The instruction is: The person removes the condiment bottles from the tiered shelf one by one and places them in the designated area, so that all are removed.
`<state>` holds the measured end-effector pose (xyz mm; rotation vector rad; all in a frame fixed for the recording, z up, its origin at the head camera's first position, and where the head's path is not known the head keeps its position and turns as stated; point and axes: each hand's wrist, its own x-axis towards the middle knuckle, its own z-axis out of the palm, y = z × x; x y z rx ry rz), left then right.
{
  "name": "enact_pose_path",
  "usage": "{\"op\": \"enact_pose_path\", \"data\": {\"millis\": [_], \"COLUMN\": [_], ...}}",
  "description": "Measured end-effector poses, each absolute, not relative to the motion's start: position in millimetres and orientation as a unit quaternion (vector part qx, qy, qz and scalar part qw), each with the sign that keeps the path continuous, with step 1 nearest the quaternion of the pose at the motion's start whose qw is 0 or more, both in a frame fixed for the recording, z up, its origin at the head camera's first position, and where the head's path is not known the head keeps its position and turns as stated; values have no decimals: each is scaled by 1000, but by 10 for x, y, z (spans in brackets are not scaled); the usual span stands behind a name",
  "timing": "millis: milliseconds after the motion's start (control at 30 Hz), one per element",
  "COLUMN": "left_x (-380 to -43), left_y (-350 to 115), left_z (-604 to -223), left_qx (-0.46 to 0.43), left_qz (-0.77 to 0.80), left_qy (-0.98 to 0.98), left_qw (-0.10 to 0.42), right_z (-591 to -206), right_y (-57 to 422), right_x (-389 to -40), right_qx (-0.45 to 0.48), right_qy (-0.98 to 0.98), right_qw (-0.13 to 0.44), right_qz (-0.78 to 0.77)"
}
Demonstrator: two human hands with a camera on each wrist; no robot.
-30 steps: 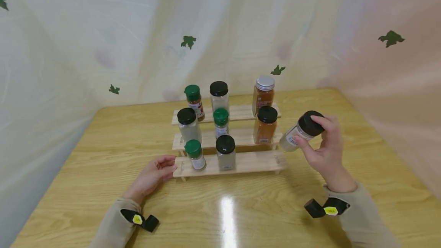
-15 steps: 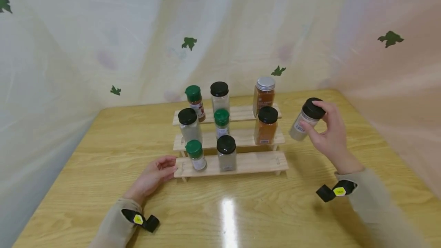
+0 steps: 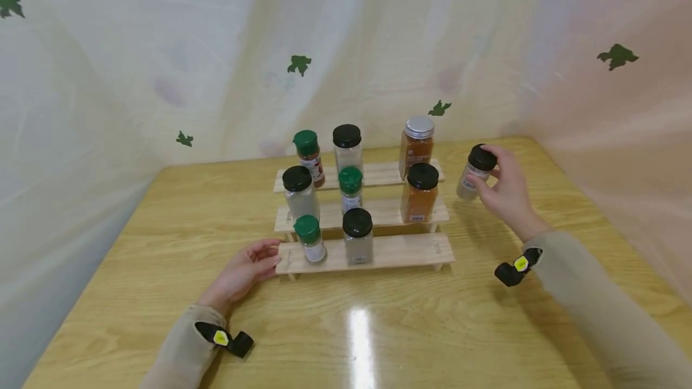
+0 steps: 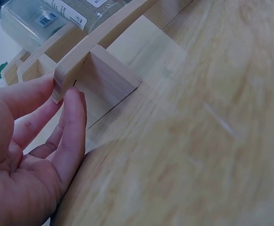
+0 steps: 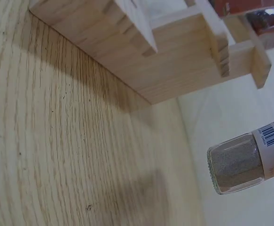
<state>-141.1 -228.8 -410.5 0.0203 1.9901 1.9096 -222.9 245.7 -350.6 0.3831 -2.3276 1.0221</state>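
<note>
My right hand (image 3: 508,191) holds a spice jar (image 3: 467,185) by its black lid and side, to the right of the wooden spice rack (image 3: 402,251). In the right wrist view, this jar (image 5: 235,165) has grey-brown powder inside and hangs clear of the table; most of the hand is out of that view. My left hand (image 3: 243,272) pinches the left end of the rack's lowest shelf. Up close in the left wrist view, its thumb and fingers (image 4: 73,108) meet at the shelf board's end. Green-lidded jar (image 3: 313,245) and black-lidded jar (image 3: 358,242) stand upright on that lowest shelf.
Several more jars stand on the upper two shelves, among them an orange-filled jar (image 3: 420,200) and a silver-lidded jar (image 3: 417,149). A wood-grain table (image 3: 303,329) carries everything. Behind it hangs a pale curtain (image 3: 227,65) with leaf prints.
My right hand has carried the jar up and away from the lowest shelf, towards the back right, and the jar stands more upright. The left hand keeps its grip on the rack.
</note>
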Motion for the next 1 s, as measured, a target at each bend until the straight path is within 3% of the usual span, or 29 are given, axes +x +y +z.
{"op": "enact_pose_path", "data": {"millis": [400,1000], "left_x": [-1420,-1421], "left_y": [-2285,-2301], "left_z": [-4135,-4151], "left_qx": [5,14], "left_qz": [692,708], "left_qy": [697,680], "left_qw": [187,190], "right_z": [-3634,-3781], "right_y": [2440,2464], "right_x": [-2524,-2622], "right_qx": [124,120], "right_qy": [-883,-896], "right_qw": [234,167], "right_qz": [388,394]}}
